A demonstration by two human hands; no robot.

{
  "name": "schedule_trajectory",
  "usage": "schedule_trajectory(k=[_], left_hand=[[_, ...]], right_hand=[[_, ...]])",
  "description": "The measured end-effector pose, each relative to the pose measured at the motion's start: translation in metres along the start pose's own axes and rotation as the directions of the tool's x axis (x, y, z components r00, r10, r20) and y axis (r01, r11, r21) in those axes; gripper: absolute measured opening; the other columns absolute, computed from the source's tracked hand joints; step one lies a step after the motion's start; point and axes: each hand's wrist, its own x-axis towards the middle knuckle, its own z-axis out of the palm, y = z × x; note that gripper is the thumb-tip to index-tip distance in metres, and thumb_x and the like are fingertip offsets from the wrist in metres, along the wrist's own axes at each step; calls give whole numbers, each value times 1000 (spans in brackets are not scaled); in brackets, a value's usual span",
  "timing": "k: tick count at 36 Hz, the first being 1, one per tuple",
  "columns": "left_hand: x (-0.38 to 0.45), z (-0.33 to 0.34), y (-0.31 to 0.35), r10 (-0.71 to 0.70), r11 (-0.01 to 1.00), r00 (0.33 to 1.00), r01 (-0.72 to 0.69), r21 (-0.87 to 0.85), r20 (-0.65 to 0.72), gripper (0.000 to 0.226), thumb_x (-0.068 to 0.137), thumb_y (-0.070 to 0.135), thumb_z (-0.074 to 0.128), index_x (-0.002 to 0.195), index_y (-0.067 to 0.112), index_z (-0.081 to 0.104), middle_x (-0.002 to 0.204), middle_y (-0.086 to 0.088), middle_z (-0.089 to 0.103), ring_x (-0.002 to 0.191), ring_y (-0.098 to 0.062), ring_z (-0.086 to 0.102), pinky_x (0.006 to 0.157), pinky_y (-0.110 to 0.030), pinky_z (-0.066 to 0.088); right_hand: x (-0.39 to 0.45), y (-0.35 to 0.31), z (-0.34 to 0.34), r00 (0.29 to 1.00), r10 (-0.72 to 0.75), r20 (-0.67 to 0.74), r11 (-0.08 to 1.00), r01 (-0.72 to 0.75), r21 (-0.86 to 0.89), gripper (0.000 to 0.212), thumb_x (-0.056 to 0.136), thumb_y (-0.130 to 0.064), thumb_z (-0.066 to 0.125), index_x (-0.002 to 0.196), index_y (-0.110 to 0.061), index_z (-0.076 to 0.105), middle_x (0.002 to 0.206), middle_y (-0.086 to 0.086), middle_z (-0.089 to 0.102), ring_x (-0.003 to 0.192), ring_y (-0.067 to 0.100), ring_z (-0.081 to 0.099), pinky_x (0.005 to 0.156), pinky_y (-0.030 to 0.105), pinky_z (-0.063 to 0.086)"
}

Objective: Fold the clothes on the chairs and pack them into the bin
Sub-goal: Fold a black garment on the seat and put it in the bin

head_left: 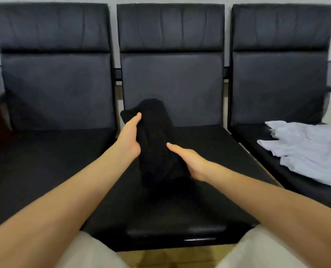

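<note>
Head view shows three black padded chairs in one row against a pale wall. Over the seat of the middle chair [180, 190], both hands hold a black garment [157, 144], which is bundled into a long, thick shape and raised above the seat. The left hand [128, 136] is on its 9 o'clock side, thumb laid on the cloth and the palm against it; the other fingers go behind the bundle and are hidden. The right hand [189, 161] is lower, at the 4 o'clock side of the bundle, thumb stretched on the front and fingers wrapped under it. So each grip is clamped on this garment. The lower end of the bundle is hard to separate from the dark seat. On the right chair [277, 84], at 3 o'clock, a white garment [311, 149] lies spread and wrinkled on the seat, well apart from the hands. The left chair [54, 84] stands at 9 o'clock.
</note>
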Motion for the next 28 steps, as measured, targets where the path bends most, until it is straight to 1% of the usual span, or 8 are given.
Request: schedule_trajectory(k=[6,11,14,18,20,22,25,28], left_hand=[[-18,7,21,98,990,995,-101,-98,-30,30,97,37,54,106,11,67,102,-9,70,90,-25,66,66,-38,51],[-38,4,45,181,946,978,-202,-252,-102,35,95,39,57,110,9,66,97,-11,69,90,-28,64,65,-40,50],[-50,-2,56,207,920,961,-255,-298,-182,41,93,42,59,118,10,64,97,-12,68,90,-29,63,62,-41,48],[-64,-13,71,275,890,917,-357,-285,-289,50,87,49,64,121,13,63,110,-13,69,99,-32,65,73,-42,54],[-67,-23,79,326,893,885,-403,-198,-332,62,78,53,70,128,17,61,115,-12,69,103,-33,66,86,-47,55],[-76,-27,84,364,905,877,-412,-102,-312,57,81,48,69,127,16,61,116,-12,69,102,-32,67,85,-46,56],[-97,-31,93,402,911,891,-412,-3,-212,34,94,31,57,120,9,62,115,-13,67,100,-29,65,76,-39,54],[-112,-58,106,397,912,897,-409,-21,-196,44,92,37,56,127,11,61,119,-14,67,108,-31,63,81,-40,53]], right_hand=[[-6,-5,23,997,-76,25,979,70,190,49,79,-53,70,113,-18,71,109,1,73,106,20,67,97,42,52],[-16,-24,46,988,-141,60,818,83,570,46,84,-45,67,120,-17,66,118,3,70,110,22,66,101,41,48],[-23,-33,63,983,-149,103,724,38,689,46,87,-46,65,122,-17,65,116,6,71,109,26,66,99,43,50],[-37,-44,89,970,-144,197,654,-56,754,42,87,-42,67,118,-13,66,109,11,73,103,29,69,88,41,56],[-47,-51,104,961,-129,246,670,-99,736,38,88,-37,67,118,-12,66,110,12,72,103,30,68,85,41,57],[-52,-56,118,955,-106,276,714,-120,690,34,91,-31,63,119,-11,66,110,13,72,99,28,69,80,37,57],[-59,-59,134,954,-77,290,771,-128,624,21,96,-23,56,104,-8,67,82,10,75,67,21,73,52,24,55],[-60,-60,147,963,-48,264,794,-123,596,20,99,-19,51,90,-6,64,59,8,71,46,19,67,36,21,46]])
